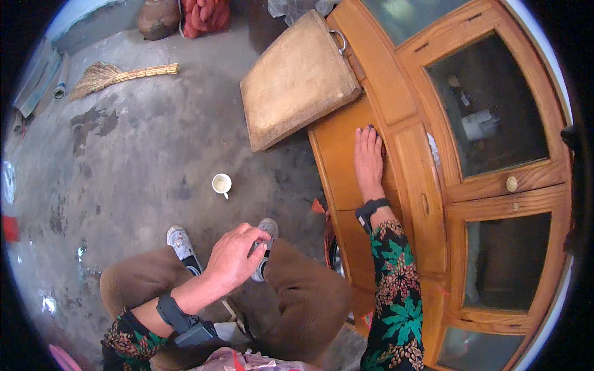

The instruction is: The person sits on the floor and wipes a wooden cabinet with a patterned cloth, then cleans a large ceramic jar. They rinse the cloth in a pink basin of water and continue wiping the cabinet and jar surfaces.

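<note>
My left hand (236, 255) hovers over my lap between the knees, its fingers bent and apart, with nothing seen in it. My right hand (369, 160) rests on the door panel of a wooden cabinet (345, 171), fingers stretched towards the back; a small dark thing shows at its fingertips, too hidden to name. A thick wooden cutting board (299, 79) with a metal handle lies beyond that hand, partly over the cabinet. On the concrete floor stands a white cup (222, 183) with pale contents, beyond my shoes.
Glass-paned cabinet doors (506, 185) rise at the right. A straw hand broom (120, 76) lies on the floor at the upper left. Near the wall at the top stand a brown jar (158, 21) and a red mesh sack (205, 17). Pipes (60, 88) lie at the far left.
</note>
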{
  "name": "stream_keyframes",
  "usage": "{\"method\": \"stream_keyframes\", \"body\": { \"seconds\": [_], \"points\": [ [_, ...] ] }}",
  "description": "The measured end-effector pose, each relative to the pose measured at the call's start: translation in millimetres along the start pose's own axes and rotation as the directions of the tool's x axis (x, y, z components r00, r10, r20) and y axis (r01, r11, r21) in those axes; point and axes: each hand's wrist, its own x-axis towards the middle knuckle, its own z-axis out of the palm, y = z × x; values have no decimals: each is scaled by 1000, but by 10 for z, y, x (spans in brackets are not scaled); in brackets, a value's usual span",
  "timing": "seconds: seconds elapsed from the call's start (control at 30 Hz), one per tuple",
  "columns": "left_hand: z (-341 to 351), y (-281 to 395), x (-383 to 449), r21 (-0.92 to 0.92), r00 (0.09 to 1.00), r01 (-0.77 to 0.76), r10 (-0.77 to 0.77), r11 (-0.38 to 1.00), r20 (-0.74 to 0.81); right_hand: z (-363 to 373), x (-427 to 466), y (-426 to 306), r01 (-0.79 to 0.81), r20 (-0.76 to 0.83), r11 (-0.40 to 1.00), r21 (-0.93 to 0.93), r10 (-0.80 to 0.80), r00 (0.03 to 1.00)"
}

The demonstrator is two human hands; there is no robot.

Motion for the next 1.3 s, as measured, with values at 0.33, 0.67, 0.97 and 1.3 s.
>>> {"method": "stream_keyframes", "body": {
  "seconds": [0.33, 0.67, 0.97, 1.3],
  "points": [
    [-29, 27, 16, -15, 1000, 10, -10, 1000, 4, 192, -1147, -852, 268, 233, 927, 263, -331, 915],
    [27, 24, 0, 1, 1000, -26, 26, 1000, 12, 14, 23, -36, 25, -53, 1000, 6, -25, 998],
    [-42, -36, -73, 11, 998, -51, 52, 999, -23, 203, -578, -636, 273, 63, 957, 103, -280, 958],
    [-108, -33, 38, 37, 998, 49, -50, 998, 33, 135, 605, -271, -50, -143, 999, -11, 48, 989]
  ]
}}
